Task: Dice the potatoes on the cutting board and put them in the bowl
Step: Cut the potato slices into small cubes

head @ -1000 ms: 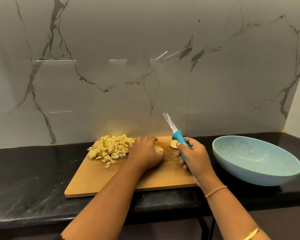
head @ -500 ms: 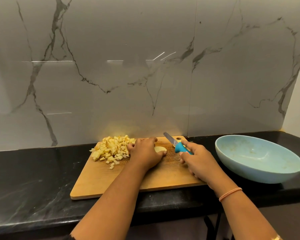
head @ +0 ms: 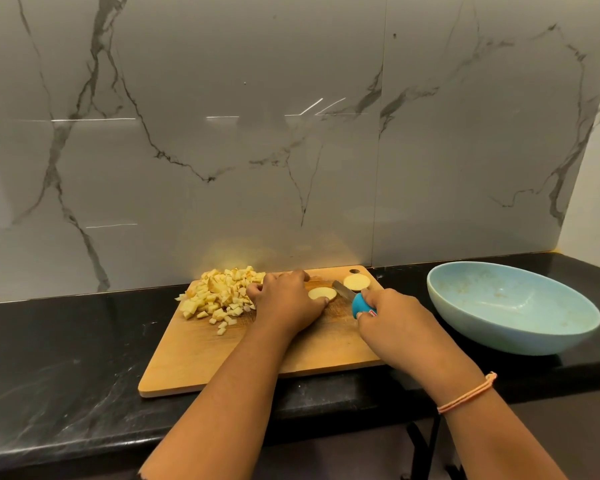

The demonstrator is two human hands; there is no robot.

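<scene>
Left hand, fingers curled, pinning potato slice to cutting board, right hand clenched on blue-handled knife, blade between that slice and second slice, diced potato heaped at board's far left, bowl just right of board.

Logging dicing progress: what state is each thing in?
Diced potato: piled on cutting board.
Nearer potato slice: flat, whole, held by left hand.
Farther potato slice: flat, whole, beside the blade.
Knife: gripped by right hand, blade between the slices.
Bowl: upright, no potato inside.
</scene>
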